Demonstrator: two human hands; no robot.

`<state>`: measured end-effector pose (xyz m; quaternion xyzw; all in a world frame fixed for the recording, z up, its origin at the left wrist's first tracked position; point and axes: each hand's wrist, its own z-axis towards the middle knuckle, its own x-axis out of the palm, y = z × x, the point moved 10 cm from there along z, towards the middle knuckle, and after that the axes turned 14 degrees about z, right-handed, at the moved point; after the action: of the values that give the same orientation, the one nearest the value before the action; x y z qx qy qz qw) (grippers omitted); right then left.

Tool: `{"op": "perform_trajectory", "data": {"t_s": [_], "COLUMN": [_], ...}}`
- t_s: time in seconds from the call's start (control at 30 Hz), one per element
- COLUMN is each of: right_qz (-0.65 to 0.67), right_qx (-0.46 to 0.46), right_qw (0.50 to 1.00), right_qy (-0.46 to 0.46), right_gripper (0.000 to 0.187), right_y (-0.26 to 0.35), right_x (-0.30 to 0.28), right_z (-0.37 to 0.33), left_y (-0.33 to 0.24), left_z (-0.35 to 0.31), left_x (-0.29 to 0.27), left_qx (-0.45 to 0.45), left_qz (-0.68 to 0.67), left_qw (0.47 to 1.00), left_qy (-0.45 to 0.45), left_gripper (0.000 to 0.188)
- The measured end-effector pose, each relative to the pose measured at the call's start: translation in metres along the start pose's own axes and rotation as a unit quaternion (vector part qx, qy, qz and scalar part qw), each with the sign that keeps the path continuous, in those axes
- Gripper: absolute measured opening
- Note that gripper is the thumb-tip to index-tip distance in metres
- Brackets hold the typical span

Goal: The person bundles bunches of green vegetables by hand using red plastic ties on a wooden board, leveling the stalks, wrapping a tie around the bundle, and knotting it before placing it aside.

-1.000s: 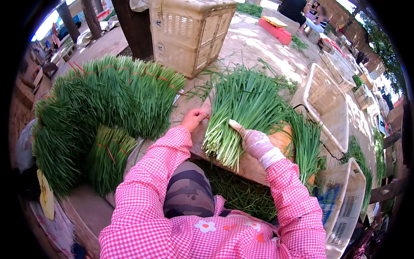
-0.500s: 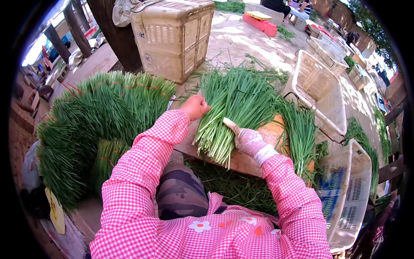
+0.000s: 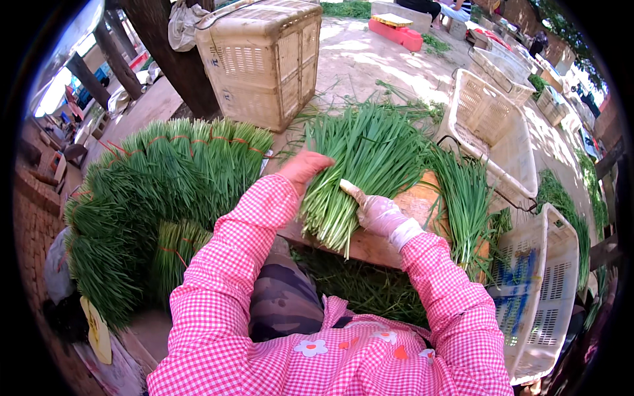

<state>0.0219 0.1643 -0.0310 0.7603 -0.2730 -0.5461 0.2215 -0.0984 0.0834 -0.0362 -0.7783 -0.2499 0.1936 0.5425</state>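
A loose heap of garlic chives (image 3: pixel 376 142) lies on a wooden board (image 3: pixel 413 204) before me, pale cut ends toward me. My left hand (image 3: pixel 307 168) is at the heap's left side, fingers stretched out over the leaves; its thumb is hidden. My right hand (image 3: pixel 382 216), in a whitish glove, grips the stalks near their pale ends. One of its fingers, wrapped in a pale covering, points out across them, and the others are curled and partly hidden. A smaller bunch of chives (image 3: pixel 462 204) lies at the board's right side.
Chive bundles tied with red bands (image 3: pixel 178 155) are massed at my left. An upturned plastic crate (image 3: pixel 257 66) stands beyond them by a wooden post (image 3: pixel 165 53). More crates (image 3: pixel 492 125) line the right, one slatted crate (image 3: pixel 538 290) close by my right arm. People sit far off.
My left hand has opened from a closed shape, its fingers now reaching right over the chives. My right hand stays on the stalks. The whole view has shifted slightly.
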Motion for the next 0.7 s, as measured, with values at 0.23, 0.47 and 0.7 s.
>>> {"op": "perform_trajectory", "data": {"t_s": [0.23,0.47,0.7], "right_qz": [0.335,0.557,0.109], "right_qx": [-0.096,-0.096,-0.035], "right_qw": [0.937,0.821,0.982], "right_qy": [-0.040,-0.079,-0.151], "right_gripper": [0.064,0.039,0.030], "right_y": [-0.032,-0.044,-0.072], "right_x": [0.006,-0.003,-0.024], "right_z": [0.012,-0.002,-0.030], "left_y": [-0.004,0.002,0.008], "left_z": [-0.016,-0.040,-0.036], "left_x": [0.043,0.071,0.064], "left_qx": [-0.001,-0.074,-0.064], "left_qz": [0.512,0.645,0.668], "left_qw": [0.837,0.716,0.703], "left_qy": [-0.195,-0.255,-0.234], "left_gripper": [0.080,0.114,0.111]}}
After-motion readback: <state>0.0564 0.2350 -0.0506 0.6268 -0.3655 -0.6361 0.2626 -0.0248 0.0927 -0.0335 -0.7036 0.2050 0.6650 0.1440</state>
